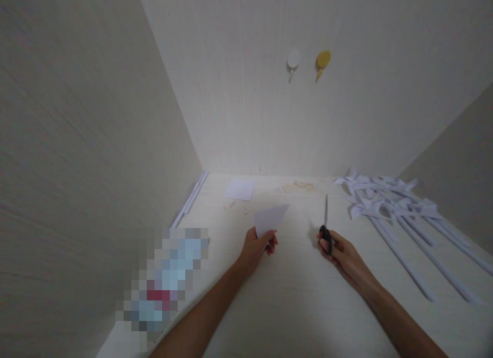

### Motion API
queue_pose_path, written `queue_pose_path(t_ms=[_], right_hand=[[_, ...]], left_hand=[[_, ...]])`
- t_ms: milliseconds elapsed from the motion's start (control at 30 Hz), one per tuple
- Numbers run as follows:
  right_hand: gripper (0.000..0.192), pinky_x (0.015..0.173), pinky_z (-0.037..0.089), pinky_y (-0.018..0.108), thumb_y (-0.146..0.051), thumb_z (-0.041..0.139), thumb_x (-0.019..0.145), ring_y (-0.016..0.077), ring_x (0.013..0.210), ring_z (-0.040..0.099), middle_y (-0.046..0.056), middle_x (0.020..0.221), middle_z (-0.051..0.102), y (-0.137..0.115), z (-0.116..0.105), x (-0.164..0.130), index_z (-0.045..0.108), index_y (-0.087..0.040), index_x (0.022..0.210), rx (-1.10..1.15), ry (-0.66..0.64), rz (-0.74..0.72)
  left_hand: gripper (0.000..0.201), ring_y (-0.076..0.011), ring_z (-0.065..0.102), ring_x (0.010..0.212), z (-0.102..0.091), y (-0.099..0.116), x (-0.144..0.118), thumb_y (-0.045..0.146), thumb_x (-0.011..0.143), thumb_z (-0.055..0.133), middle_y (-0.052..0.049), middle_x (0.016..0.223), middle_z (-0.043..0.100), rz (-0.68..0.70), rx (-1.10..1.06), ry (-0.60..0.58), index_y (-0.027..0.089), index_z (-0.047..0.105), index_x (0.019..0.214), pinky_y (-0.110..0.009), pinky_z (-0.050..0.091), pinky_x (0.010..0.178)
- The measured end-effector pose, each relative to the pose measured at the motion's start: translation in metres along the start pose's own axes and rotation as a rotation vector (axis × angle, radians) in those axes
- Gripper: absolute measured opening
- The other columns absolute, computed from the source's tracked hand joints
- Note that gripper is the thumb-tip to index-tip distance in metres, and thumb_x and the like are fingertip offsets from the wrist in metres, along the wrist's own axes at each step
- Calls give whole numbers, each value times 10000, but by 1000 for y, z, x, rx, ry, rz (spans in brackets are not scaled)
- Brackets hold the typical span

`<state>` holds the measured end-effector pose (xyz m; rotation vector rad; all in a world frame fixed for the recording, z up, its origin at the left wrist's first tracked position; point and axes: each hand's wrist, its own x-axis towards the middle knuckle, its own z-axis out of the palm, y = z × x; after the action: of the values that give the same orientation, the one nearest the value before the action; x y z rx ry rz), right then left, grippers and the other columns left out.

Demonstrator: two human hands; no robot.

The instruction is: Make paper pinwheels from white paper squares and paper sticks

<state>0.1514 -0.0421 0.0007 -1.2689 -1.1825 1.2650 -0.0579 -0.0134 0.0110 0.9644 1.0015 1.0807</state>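
Observation:
A folded piece of white paper [269, 218] with a pointed corner toward the upper right is pinched in my left hand [256, 247]. My right hand [339, 252] grips a pair of scissors [325, 229] by its black handles, the blades pointing away from me and apart from the paper. The blades look closed, seen edge-on. Both hands are above the pale table [288, 306]. Beyond my left hand lies a flat stack or sheet of white paper [239, 189].
Several white paper pinwheels [385, 199] with rolled paper sticks [404, 260] lie at right. More paper rolls [190, 199] rest along the left wall. Small pale bits [298, 185] are scattered near the back wall, where two hooks [323, 59] hang. A pixelated object [175, 270] is at left.

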Motion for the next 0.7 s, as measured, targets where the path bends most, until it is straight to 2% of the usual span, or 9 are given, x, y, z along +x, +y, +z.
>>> queue_pose_path(t_ms=[133, 267, 433, 533, 700], right_hand=[[404, 373, 202, 201, -525, 562, 642, 71, 443, 340, -13, 560, 451, -5, 1, -4, 500, -155, 792, -8, -203, 18], [431, 378, 210, 208, -583, 474, 679, 63, 421, 332, -13, 548, 449, -8, 1, -8, 491, -153, 698, -91, -324, -17], [372, 391, 231, 214, -497, 484, 717, 73, 404, 333, -38, 439, 394, -10, 5, -13, 424, -176, 539, -227, -367, -3], [337, 375, 215, 210, -445, 533, 691, 73, 391, 318, -56, 425, 352, -11, 8, -16, 393, -190, 520, -270, -379, 57], [325, 374, 200, 206, -385, 548, 682, 71, 410, 296, -59, 460, 318, -12, 10, -19, 348, -197, 508, -338, -401, 75]], left_hand=[[189, -61, 414, 355, 0, 0, -1, 270, 622, 570, 13, 446, 508, -14, 24, -2, 127, 505, 518, -197, 308, 367], [200, -61, 411, 357, 0, 2, -2, 264, 625, 565, 14, 416, 494, -15, 19, 4, 122, 518, 493, -194, 307, 372], [228, -61, 405, 354, 2, 6, -3, 286, 630, 564, 14, 380, 478, -25, 20, 14, 122, 532, 474, -195, 308, 379], [232, -60, 408, 357, 1, 6, -3, 292, 622, 571, 10, 388, 485, -33, -1, 19, 116, 536, 474, -197, 314, 383], [208, -67, 427, 360, 1, 3, -2, 283, 608, 583, -1, 425, 521, -31, -52, -8, 114, 524, 502, -199, 319, 373]])
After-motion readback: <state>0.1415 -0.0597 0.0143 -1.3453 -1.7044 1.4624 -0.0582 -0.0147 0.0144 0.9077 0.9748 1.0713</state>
